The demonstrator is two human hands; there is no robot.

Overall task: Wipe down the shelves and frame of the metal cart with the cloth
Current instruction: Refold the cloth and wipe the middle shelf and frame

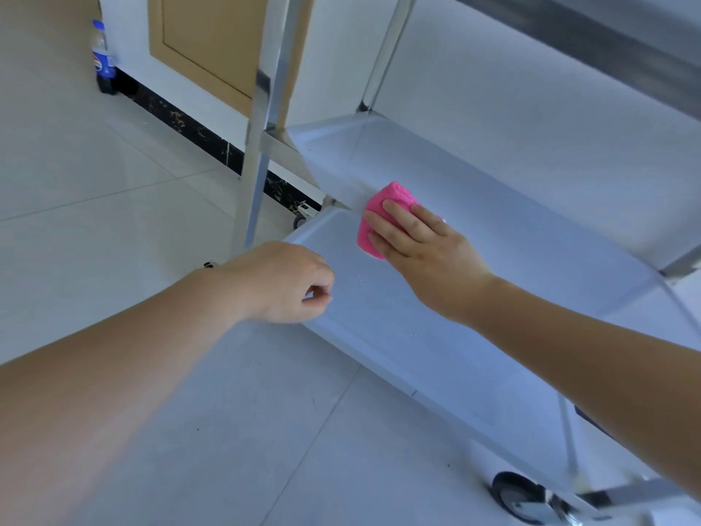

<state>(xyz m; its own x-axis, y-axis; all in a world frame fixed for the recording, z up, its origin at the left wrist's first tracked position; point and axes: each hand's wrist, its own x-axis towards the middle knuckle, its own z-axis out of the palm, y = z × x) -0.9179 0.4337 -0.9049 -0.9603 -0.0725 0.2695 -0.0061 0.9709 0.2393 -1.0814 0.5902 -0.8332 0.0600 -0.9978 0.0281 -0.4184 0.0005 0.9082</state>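
Note:
A shiny metal cart fills the right half of the view, with a lower shelf [436,354] near me and a middle shelf [493,176] above it. A bunched pink cloth [387,201] lies at the front lip of the middle shelf. My right hand [421,248] presses flat on the cloth with straight fingers. My left hand [284,282] hovers by the lower shelf's left corner, fingers loosely curled and holding nothing. A few water drops sit on the lower shelf. The cart's upright post [261,119] rises just behind my left hand.
A cola bottle [103,58] stands on the tiled floor by the wall at the far left. A wooden cabinet door [212,43] is behind the post. A black caster wheel [519,495] shows at the bottom right, a smaller one [300,220] at the back.

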